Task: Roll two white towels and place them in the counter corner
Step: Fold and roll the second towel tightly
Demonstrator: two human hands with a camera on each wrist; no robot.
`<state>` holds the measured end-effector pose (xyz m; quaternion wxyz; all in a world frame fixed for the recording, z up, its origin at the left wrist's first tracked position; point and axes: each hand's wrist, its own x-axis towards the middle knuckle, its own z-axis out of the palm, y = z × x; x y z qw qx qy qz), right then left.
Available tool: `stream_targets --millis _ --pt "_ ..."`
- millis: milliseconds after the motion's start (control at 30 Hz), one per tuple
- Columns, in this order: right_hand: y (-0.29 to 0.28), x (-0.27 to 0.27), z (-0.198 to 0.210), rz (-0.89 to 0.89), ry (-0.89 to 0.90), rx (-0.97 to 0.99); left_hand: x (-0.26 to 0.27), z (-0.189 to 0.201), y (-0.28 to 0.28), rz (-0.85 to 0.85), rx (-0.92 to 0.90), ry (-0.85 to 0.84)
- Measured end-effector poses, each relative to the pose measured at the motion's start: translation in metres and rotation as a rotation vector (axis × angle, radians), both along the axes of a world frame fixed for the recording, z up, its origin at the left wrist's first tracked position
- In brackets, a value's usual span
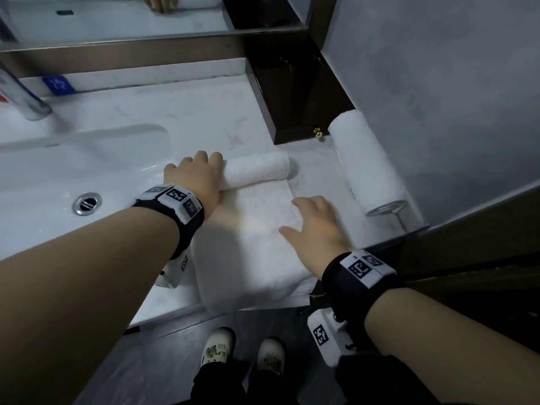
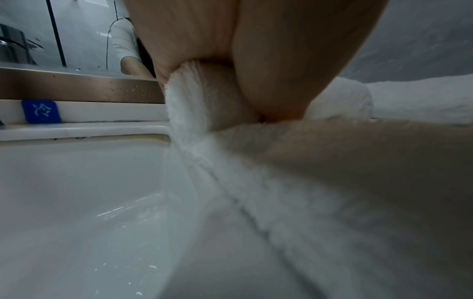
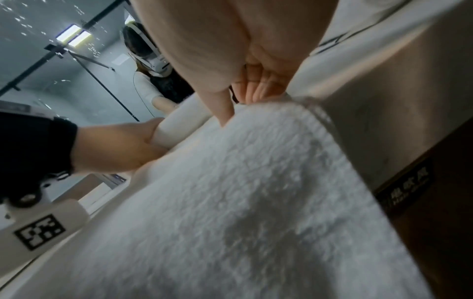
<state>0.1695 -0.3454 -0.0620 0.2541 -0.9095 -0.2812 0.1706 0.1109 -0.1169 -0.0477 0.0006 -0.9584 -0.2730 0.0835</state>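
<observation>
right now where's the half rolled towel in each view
Head: the half rolled towel lies mid-frame on the counter, left hand on its left end.
Left wrist: its roll end sits centre, under the palm.
Right wrist: the roll is small, mid-left; its flat part fills the foreground.
Shared landmark: the left hand gripping the roll.

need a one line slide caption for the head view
Left hand grips the half-rolled towel, right hand on its flat part; a finished roll lies against the wall.
</observation>
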Motion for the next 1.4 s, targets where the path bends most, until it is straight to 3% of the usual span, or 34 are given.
stream_targets --millis 300,600,767,1033,1233,1400 --pt "0.009 0.025 0.023 -0.165 0.171 -0.231 0.017 -0.002 0.005 -0.030 0.078 0.002" --pt "0.006 0.020 0.028 -0.200 0.225 -0.264 0.016 -0.002 -0.005 -0.213 0.120 0.041" --pt "-0.001 0.016 0.024 -0.293 0.278 -0.134 0.012 0.000 -0.005 -0.193 0.032 0.124" --pt "-0.013 0.013 0.017 -0.258 0.313 -0.050 0.011 -0.003 -0.007 -0.185 -0.050 0.174" --pt "-0.027 0.012 0.010 -0.330 0.304 0.004 0.006 -0.002 -0.015 -0.170 -0.039 0.211" --pt "-0.042 -0.005 0.001 -0.401 0.273 0.188 0.003 0.004 -0.021 -0.149 -0.062 0.262"
